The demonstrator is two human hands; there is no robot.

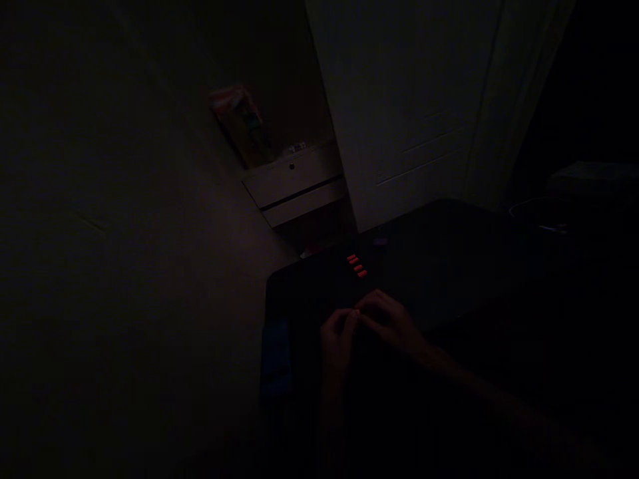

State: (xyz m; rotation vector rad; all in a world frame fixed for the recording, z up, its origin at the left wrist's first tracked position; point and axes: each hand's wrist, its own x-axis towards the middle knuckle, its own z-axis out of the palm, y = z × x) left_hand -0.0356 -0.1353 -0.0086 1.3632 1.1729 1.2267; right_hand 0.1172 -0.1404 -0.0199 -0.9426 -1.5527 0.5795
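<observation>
The scene is very dark. My left hand [338, 332] and my right hand [392, 320] meet over the dark table [424, 266], with their fingertips pinched together. Between them shows a speck of a small orange-red piece [357, 311]; the fingers hide most of it, so its kind cannot be made out. Just beyond my hands, several short orange-red pieces [358, 267] lie in a slanting row on the tabletop.
A blue flat object [276, 356] lies at the table's left edge. Near the far edge is a small purplish item [380, 241]. Behind stand a white drawer unit [299, 176] with a colourful packet [242, 123] on top, and a pale door [414, 100]. A thin white cable [524, 203] is at right.
</observation>
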